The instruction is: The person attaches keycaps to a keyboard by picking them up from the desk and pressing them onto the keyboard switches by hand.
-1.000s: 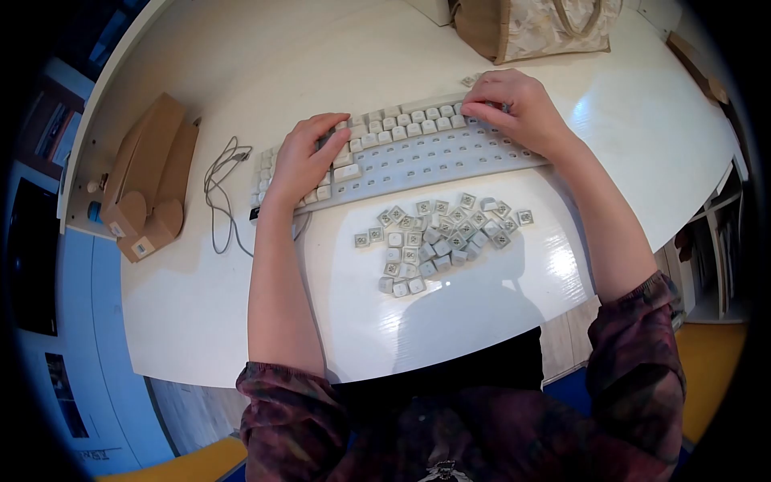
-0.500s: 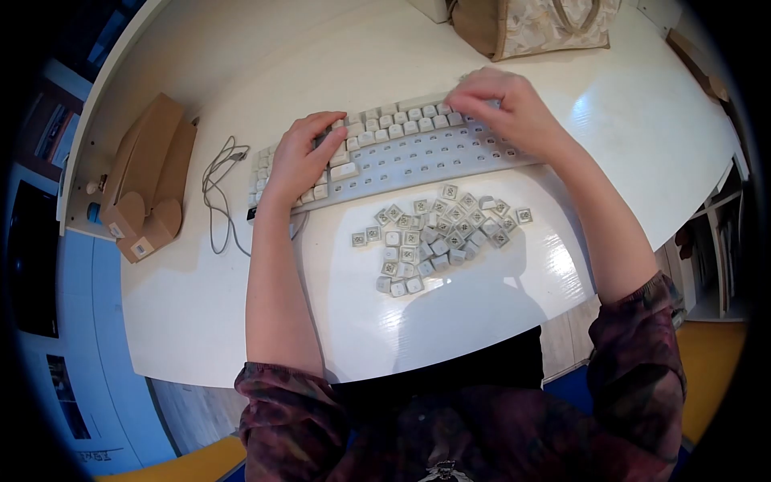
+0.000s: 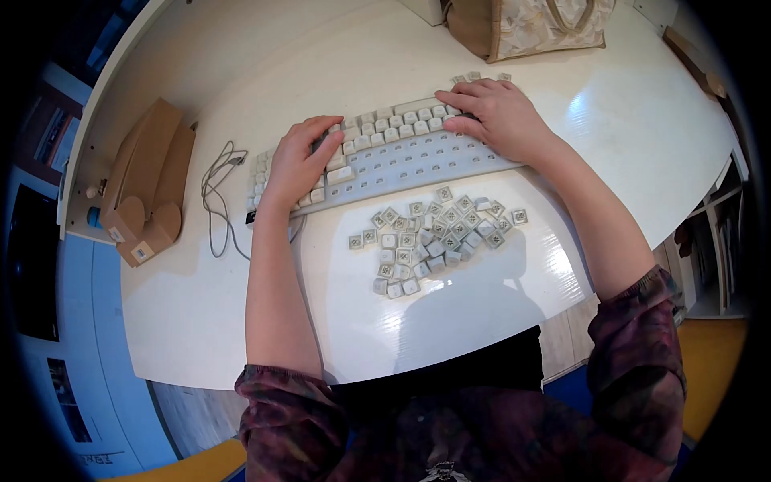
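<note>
A light grey keyboard point(image 3: 418, 165) lies across the desk, its far rows bearing white keycaps and much of its nearer part showing bare switches. My left hand point(image 3: 301, 157) grips its left part, fingers bent towards the far edge and thumb over the keys. Across the right part rests my right hand point(image 3: 502, 120), fingers stretched over the far rows and thumb apart from them; the keys under the palm are hidden. Loose keycaps point(image 3: 446, 229) lie heaped in front of the keyboard, many upside down. A few more keycaps point(image 3: 474, 76) sit beyond my right hand.
To the left, a grey cable point(image 3: 210, 189) lies looped beside an open cardboard box point(image 3: 157, 173). A beige patterned bag point(image 3: 546, 32) stands at the back of the white desk point(image 3: 217, 313). Shelves point(image 3: 715, 241) are past the right edge.
My right hand has come down and slightly towards me, its closed fingers now spread over the keyboard. Keycaps beyond it have come into view. My left hand keeps its place on the keyboard.
</note>
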`<action>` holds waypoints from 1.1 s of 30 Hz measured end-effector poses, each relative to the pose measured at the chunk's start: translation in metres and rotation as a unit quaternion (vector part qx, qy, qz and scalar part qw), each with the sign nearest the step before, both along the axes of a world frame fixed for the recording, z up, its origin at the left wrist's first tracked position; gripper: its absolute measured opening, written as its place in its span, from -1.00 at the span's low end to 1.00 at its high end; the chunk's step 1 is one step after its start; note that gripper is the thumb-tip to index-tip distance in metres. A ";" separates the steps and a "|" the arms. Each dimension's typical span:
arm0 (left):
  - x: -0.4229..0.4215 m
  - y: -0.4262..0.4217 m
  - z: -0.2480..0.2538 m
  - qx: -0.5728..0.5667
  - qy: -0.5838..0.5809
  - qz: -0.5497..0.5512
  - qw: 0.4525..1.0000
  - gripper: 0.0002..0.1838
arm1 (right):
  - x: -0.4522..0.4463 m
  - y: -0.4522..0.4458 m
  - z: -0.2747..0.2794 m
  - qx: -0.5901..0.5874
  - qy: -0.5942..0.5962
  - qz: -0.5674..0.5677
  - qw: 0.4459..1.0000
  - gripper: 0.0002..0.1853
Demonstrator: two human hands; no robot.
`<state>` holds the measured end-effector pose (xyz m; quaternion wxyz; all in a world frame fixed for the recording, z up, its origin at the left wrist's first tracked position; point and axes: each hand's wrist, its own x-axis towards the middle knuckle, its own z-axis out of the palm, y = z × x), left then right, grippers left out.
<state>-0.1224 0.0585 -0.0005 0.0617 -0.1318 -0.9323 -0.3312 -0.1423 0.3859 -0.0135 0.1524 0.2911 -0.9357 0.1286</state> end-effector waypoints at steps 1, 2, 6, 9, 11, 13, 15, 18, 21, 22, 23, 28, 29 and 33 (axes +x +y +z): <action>0.000 0.000 -0.001 -0.002 0.003 -0.002 1.000 -0.58 | 0.001 -0.001 0.000 0.006 0.003 0.000 1.000 -0.45; 0.000 -0.001 -0.002 0.000 0.003 0.000 1.000 -0.58 | 0.001 -0.002 0.000 0.011 0.008 0.000 1.000 -0.46; -0.002 -0.001 -0.003 -0.004 0.007 -0.002 1.000 -0.58 | 0.001 -0.003 -0.003 0.019 0.035 0.000 0.999 -0.51; -0.002 -0.002 -0.004 -0.012 0.017 -0.008 1.000 -0.58 | -0.005 -0.005 0.003 0.025 -0.007 -0.024 0.999 -0.55; -0.002 -0.002 -0.003 -0.015 0.023 -0.013 1.000 -0.58 | -0.008 -0.007 0.005 0.024 -0.019 -0.033 0.999 -0.57; 0.000 -0.001 -0.003 -0.014 0.025 -0.014 0.999 -0.58 | -0.009 -0.006 0.000 0.016 0.003 -0.026 1.000 -0.58; 0.002 0.001 -0.001 -0.013 0.019 -0.007 1.000 -0.58 | -0.006 -0.006 -0.005 -0.033 0.055 -0.004 0.998 -0.61; 0.002 0.002 0.002 -0.011 0.011 -0.003 1.000 -0.57 | -0.003 -0.004 0.000 -0.078 0.086 0.059 0.991 -0.68; 0.002 0.002 0.001 -0.010 0.002 0.000 1.000 -0.57 | 0.004 -0.001 0.014 -0.093 0.059 0.077 0.991 -0.76; 0.002 0.002 0.001 -0.010 0.000 0.001 1.000 -0.57 | 0.006 0.000 0.016 -0.094 0.045 0.073 0.992 -0.78; 0.002 0.002 0.002 -0.012 -0.002 0.001 1.000 -0.57 | 0.006 -0.001 0.016 -0.103 0.053 0.081 0.990 -0.80; 0.001 0.001 0.002 -0.020 0.006 -0.007 1.000 -0.57 | 0.021 -0.012 0.024 -0.240 -0.094 0.083 0.963 -0.84; 0.001 0.000 0.001 -0.020 0.006 -0.006 1.000 -0.57 | 0.024 -0.016 0.023 -0.226 -0.106 0.127 0.960 -0.84; -0.001 -0.001 0.000 -0.020 0.004 -0.007 1.000 -0.57 | 0.043 -0.033 0.025 -0.160 -0.130 0.257 0.944 -0.86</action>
